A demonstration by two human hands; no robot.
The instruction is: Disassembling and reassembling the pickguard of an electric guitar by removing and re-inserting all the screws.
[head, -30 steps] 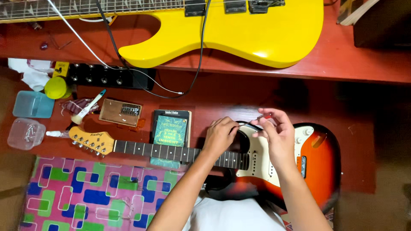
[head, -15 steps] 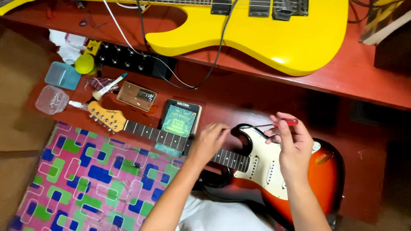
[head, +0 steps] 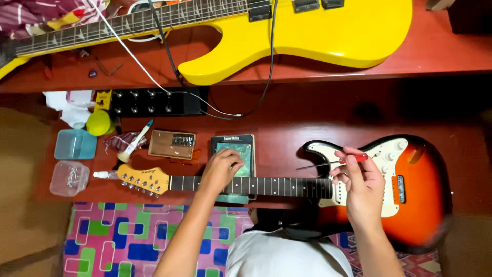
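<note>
The sunburst guitar (head: 410,195) lay flat on the red floor (head: 318,113), close to the person. The left hand (head: 221,170) rested with loose fingers on the guitar neck (head: 256,185), not clamped around it. The right hand (head: 359,182) pinched a thin screwdriver (head: 333,162) with a red handle, tip pointing left over the white pickguard (head: 353,195). I could not tell if the tip touched anything. Keeping the neck still and the tool straight would help most. Under the neck sat a dark box with a green label (head: 234,154). Farther left sat a tan flat package (head: 171,144) and a blue tub (head: 75,144).
</note>
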